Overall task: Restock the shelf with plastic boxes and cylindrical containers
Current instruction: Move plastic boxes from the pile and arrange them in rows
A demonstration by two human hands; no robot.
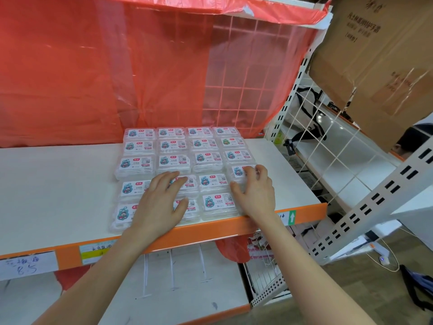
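The left hand (161, 202) lay flat with straight, slightly spread fingers, palm down on the near boxes of the second column, holding nothing. The right hand (255, 191) had its fingers curled over the far edge of one clear plastic box (237, 171) and its thumb on the near-left side, gripping it. That box sat at the right end of the fourth row, touching its neighbours.

Both hands were on a block of labelled plastic boxes (173, 146), laid flat in four columns, packed edge to edge. The block ran from the back of the white shelf (58, 184) to its orange front edge (210, 228).

A handwritten price label (28, 266) was stuck on that edge at the left. A red plastic sheet (93, 78) hung behind the shelf. A white wire grid (328, 137) stood at the right side, and a cardboard carton (375, 55) sat above it.
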